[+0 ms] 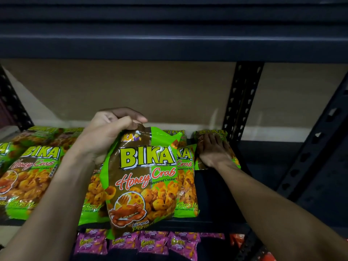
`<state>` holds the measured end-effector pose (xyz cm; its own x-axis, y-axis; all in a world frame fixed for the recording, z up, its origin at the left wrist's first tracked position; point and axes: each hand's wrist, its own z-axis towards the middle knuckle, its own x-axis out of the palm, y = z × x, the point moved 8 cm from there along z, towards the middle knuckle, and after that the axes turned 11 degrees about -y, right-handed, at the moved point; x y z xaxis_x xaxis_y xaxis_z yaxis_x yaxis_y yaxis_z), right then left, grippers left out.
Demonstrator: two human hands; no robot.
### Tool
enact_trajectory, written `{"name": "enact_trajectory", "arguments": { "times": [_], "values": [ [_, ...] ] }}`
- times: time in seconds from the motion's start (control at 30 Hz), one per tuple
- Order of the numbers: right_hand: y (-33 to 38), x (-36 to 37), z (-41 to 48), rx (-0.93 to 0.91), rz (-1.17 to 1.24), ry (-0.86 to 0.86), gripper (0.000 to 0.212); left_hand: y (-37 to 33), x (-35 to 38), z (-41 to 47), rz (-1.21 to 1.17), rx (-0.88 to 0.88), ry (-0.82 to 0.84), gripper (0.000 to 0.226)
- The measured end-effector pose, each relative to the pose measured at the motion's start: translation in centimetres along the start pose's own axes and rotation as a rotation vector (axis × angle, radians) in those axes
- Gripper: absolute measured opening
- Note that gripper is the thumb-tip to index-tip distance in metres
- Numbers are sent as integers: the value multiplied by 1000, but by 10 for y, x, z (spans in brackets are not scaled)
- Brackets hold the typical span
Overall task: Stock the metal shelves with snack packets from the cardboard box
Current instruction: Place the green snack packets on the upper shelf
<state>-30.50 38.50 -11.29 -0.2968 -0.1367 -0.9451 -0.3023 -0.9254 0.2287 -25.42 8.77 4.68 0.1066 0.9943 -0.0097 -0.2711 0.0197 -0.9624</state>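
A snack packet (145, 178) is pinched by its top in the left hand (111, 132), long axis upright, above the shelf (218, 194); a far-right packet (211, 132) is pressed under the spread right hand (212, 150); bare shelf is seen near right.

I get a dim, warm-tinted view. Most light falls on the beige back wall (131, 87) toward 12 o'clock and on the held packet (145, 178) at centre, whose foil glints near its top. The upper shelf (169, 44) and the 4 o'clock corner sink into shadow. The uprights (243, 98) lean outward toward 3 and 9 o'clock. The right hand (212, 149) looks soft and murky.
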Motion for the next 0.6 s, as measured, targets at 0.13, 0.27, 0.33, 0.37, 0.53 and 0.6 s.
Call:
{"name": "enact_trajectory", "arguments": {
  "times": [0.13,0.27,0.33,0.37,0.53,0.6],
  "values": [
    [-3,0,3,-2,25,4,63,0,10,0,-9,-19,12,32],
    [-4,-25,-1,72,153,-110,59,-3,28,-2,-31,-55,80,25],
    [-7,-46,-7,145,339,-194,53,-8,38,0,-39,-32,124,25],
    [-8,-54,-11,182,502,-194,51,-11,43,2,-45,-23,132,25],
    [-4,-102,-62,334,1370,-18,61,-21,81,6,-104,16,143,31],
    [10,-114,-86,201,1446,169,77,-14,92,11,-162,-73,101,45]
  ]
}}
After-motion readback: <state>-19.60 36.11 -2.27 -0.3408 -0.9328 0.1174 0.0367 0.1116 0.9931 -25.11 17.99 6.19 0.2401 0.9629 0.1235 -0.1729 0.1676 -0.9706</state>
